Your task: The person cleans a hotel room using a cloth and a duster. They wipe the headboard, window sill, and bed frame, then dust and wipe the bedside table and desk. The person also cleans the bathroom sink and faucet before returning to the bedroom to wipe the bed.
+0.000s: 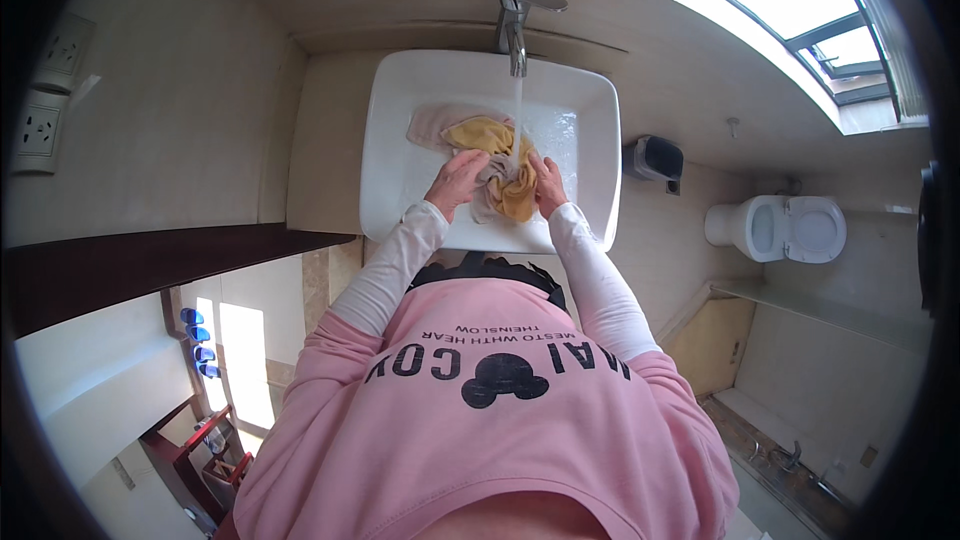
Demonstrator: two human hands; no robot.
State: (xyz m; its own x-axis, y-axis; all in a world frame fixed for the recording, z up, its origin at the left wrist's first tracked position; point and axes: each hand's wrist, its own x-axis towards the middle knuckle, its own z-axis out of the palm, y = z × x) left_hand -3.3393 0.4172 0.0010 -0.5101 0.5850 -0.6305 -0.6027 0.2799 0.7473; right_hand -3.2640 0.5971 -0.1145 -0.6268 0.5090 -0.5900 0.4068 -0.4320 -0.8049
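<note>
A white rectangular washbasin (597,142) lies before me with wet cloths in it. Water (517,109) runs from a chrome mixer tap (516,26) onto the bunched pile. A mustard-yellow cloth (484,135) curves around a light grey one (496,167), and a pale pink cloth (429,127) spreads flat at the upper left. My left hand (456,181) touches the grey cloth from the left; its fingertips are partly hidden, so its grip is unclear. At the other side, my right hand (549,181) holds the yellow cloth's right edge, just beside the stream.
Beige counter (330,142) extends left of the basin. To the right are a dark waste bin (658,158), a white toilet (765,229) with its lid raised, and a glass panel (817,311). Wall sockets (39,127) are at far left, a window (795,7) at upper right.
</note>
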